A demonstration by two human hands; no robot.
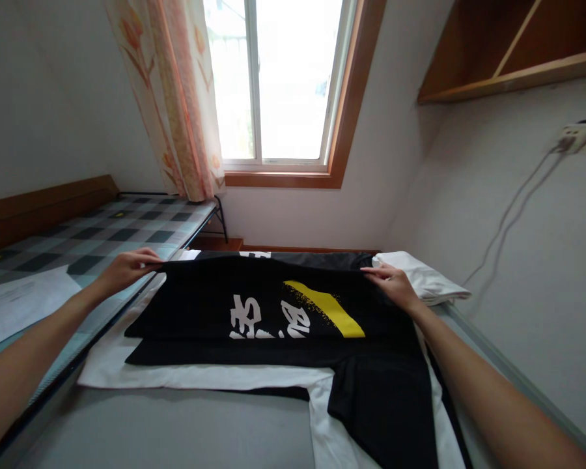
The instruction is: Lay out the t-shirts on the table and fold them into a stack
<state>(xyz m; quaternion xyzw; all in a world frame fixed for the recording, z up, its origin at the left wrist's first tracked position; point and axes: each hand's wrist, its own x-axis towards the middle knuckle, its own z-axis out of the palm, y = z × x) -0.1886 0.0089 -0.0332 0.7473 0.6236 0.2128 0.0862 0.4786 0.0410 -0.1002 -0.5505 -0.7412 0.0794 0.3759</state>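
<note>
Left hand (pixel 135 266) and right hand (pixel 389 283) each pinch a raised ridge of a black shirt (pixel 195 312), seemingly mid-fold.
The shirt lies over a white garment (pixel 105 365) on a grey surface (pixel 190 430). A crease cuts through its white lettering (pixel 245 316); folding looks only partly done, since the near sleeve (pixel 359 397) is spread out, not yet tucked in.

Black shirt (pixel 271 293): matt cloth (white shirt (pixel 215 376) too); window frame (pixel 283 180): wood.
</note>
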